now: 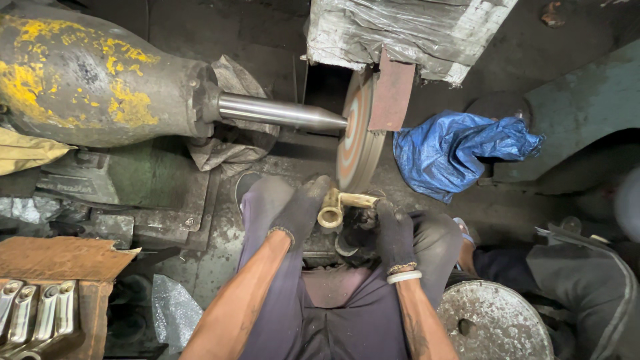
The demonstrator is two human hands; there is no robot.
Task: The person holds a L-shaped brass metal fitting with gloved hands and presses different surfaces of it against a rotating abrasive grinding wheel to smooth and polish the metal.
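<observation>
A brass-coloured metal fitting (339, 205) with a ring end is pressed against the lower rim of a spinning buffing wheel (359, 137). My left hand (300, 208), in a dark glove, grips the ring end of the fitting from the left. From the right, my right hand (392, 233), also in a dark glove with a white bangle at the wrist, holds the fitting's other end. The wheel sits on a steel shaft (280, 112) that sticks out of a large grey motor (100, 80) with flaking yellow paint.
A wooden box (60, 293) at lower left holds several similar metal parts (37, 312). A crumpled blue plastic sheet (460, 150) lies right of the wheel. A round metal lid (493, 323) is at lower right. A plastic-wrapped guard (407, 33) hangs above the wheel.
</observation>
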